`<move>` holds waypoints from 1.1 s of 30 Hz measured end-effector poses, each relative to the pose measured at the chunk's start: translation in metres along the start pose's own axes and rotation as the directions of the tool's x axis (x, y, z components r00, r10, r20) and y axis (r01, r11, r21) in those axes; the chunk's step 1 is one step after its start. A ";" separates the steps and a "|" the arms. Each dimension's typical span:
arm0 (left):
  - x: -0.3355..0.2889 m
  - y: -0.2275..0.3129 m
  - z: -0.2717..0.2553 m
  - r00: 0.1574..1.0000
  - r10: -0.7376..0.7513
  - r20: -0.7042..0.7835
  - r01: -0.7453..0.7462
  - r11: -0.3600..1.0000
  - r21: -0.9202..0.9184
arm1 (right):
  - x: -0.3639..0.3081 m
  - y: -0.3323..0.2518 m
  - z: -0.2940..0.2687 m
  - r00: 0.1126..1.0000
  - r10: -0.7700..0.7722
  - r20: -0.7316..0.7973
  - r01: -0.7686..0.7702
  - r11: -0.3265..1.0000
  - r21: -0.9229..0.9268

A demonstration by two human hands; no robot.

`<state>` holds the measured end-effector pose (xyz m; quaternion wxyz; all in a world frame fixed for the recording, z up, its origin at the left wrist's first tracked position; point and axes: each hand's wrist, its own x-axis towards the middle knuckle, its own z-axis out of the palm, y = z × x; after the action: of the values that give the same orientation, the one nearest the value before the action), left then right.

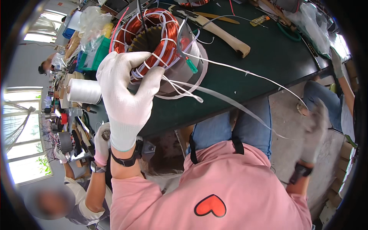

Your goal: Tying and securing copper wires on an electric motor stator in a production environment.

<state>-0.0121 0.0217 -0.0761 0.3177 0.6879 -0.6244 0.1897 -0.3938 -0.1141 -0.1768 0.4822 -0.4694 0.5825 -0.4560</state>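
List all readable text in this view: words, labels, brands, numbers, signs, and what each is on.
No readable text.
Yellow item on the dark green bench: any markings too small to read.
Pink shirt: a red heart, no words seen.
Copper coil, white spool: no lettering seen.

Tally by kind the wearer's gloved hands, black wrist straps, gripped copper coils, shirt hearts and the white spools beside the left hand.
Gloved left hand, gloved right hand: 2
Left wrist strap, right wrist strap: 2
Copper coil: 1
Red heart: 1
White spool: 1
Total: 7
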 end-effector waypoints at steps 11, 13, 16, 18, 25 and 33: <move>0.000 -0.002 -0.012 0.995 -0.080 0.056 0.081 0.996 -0.028 | 0.007 -0.022 0.084 0.386 -0.444 0.809 0.006 0.878 0.479; 0.004 -0.003 -0.005 0.999 -0.026 0.018 0.027 0.998 -0.054 | -0.018 -0.038 0.070 0.643 -0.164 0.748 -0.577 0.539 0.614; 0.006 -0.003 -0.003 0.996 -0.061 0.058 0.063 0.997 -0.038 | -0.026 -0.045 0.117 0.052 -0.626 0.778 -0.289 0.736 0.612; 0.001 -0.019 -0.009 0.996 -0.027 0.084 0.031 0.998 -0.057 | -0.035 -0.008 0.058 -0.331 -0.645 0.689 -0.119 0.753 0.647; 0.003 -0.036 -0.019 0.991 0.069 0.116 -0.059 0.994 -0.088 | 0.045 0.036 -0.076 0.652 -0.348 0.674 -0.226 0.759 0.611; -0.005 -0.007 -0.017 0.985 0.107 -0.132 -0.121 0.987 -0.104 | 0.062 0.092 -0.205 0.953 0.281 0.114 -0.297 0.942 0.156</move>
<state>-0.0039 0.0367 -0.0682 0.3828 0.6187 -0.6513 0.2154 -0.6126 -0.1458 -0.2514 0.6080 -0.3557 0.5815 -0.4070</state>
